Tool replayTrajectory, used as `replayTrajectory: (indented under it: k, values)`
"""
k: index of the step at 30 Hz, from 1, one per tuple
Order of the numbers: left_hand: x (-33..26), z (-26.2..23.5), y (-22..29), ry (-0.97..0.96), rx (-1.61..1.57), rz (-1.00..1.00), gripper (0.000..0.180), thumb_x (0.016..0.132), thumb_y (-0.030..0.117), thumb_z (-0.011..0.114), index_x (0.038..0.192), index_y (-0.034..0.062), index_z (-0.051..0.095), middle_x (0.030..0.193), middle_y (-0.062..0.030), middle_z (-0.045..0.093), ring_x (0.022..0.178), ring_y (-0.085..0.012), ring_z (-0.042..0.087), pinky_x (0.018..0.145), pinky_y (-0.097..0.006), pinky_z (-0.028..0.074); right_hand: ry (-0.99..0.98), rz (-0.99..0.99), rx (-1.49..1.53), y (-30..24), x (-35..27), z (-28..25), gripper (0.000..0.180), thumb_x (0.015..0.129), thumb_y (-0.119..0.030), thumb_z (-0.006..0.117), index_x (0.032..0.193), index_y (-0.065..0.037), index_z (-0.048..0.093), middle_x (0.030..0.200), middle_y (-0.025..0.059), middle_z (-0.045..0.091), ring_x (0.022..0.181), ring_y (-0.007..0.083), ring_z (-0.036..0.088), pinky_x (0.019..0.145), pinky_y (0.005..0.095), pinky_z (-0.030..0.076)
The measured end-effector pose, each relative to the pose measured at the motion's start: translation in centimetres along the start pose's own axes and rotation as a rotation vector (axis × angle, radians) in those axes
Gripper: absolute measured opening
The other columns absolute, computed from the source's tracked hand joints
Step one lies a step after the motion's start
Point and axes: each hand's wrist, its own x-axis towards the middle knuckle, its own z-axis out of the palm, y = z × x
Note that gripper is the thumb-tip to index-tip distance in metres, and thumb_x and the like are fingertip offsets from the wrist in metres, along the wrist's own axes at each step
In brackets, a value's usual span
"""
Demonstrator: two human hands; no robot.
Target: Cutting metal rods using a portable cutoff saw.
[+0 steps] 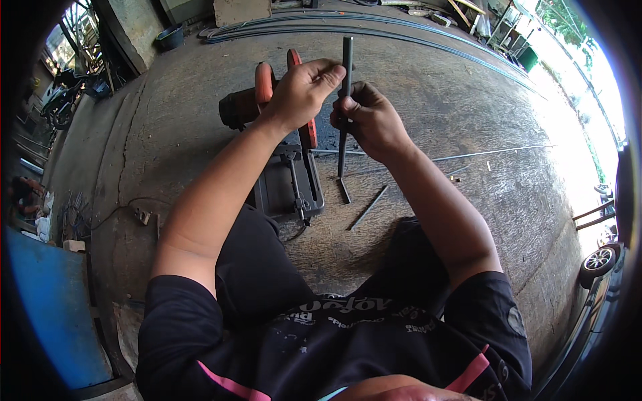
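A dark metal rod (347, 55) stands upright in front of me. My left hand (301, 93) pinches it near its upper part, thumb and fingers closed. Lower down, my right hand (376, 123) wraps its fingers around the same rod. The rod's lower end comes close to a short dark metal piece (344, 191) on the floor; I cannot tell if they touch. Another short rod piece (367, 208) lies to the right of it. Beyond my left forearm stands an orange and black cut-off saw (265, 85), partly hidden by my left hand, with its black base (274, 190) nearer me.
A long thin rod (495, 153) stretches right across the concrete floor (180, 120). Long pipes (374, 31) lie along the back, near a dark bucket (170, 38). At the left are a cable (110, 214) and a blue panel (53, 314); a car wheel (598, 259) shows at the right.
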Motion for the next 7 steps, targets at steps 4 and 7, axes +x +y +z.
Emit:
replayTrajectory:
  k: [4, 7]
  values:
    - [0.0, 0.0, 1.0, -0.039, 0.022, -0.031, 0.026, 0.094, 0.022, 0.057, 0.104, 0.0003, 0.068, 0.087, -0.0047, 0.070, 0.080, -0.0080, 0.063, 0.076, -0.023, 0.050, -0.066, -0.016, 0.093, 0.0, -0.3, 0.4, 0.015, 0.091, -0.009, 0.058, 0.101, -0.001, 0.051, 0.093, 0.0075, 0.057, 0.082, 0.0156, 0.060, 0.079, 0.0315, 0.053]
    - [-0.2, 0.2, 1.2, 0.041, 0.029, -0.051, 0.027, 0.092, 0.024, 0.059, 0.104, 0.0005, 0.068, 0.087, -0.0052, 0.071, 0.084, -0.0095, 0.064, 0.078, -0.024, 0.050, -0.048, 0.019, 0.043, -0.5, -0.8, 1.5, 0.019, 0.092, -0.011, 0.057, 0.107, -0.001, 0.050, 0.096, 0.0096, 0.058, 0.089, 0.0169, 0.061, 0.079, 0.0316, 0.053]
